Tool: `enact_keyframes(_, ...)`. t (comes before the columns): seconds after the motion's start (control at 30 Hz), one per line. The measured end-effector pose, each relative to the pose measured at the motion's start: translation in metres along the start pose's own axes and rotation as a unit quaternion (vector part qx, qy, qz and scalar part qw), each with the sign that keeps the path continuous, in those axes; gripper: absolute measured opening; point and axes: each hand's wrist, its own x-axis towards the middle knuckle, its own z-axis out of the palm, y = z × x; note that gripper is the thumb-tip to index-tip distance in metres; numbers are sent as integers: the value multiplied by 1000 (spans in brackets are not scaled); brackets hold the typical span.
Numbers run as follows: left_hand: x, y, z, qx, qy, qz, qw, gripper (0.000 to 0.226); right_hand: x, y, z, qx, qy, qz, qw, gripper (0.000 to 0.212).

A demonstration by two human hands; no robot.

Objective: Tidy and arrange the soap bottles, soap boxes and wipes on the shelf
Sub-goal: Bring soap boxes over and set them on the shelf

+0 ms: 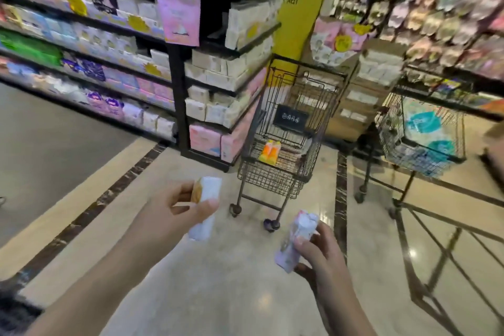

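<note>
Gripping 1 white box [206, 206] w/ left hand [174, 215], 1 lilac box [296, 240] w/ right hand [320, 252]; 2 carts.

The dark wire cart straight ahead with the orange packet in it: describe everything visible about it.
The dark wire cart looks like thin black metal mesh, standing upright on small castor wheels on the glossy tiled floor. A black sign with blurred white lettering hangs on its rear panel. Inside, on the basket floor, lies an orange packet with pale parts; nothing else in it is clearly readable. It stands just off the corner of the shelving unit, in front of a yellow pillar. Neither hand touches it.
</note>
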Motion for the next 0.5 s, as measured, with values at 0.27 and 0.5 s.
enact_keyframes(0.27,142,3,82,19,-19,-42,999,21,154,-16,-33,-13,-5,41,999,61)
enact_keyframes(0.5,324,-3,126,36,-51,-68,996,27,310,-4,-32,-49,35,83,995,39)
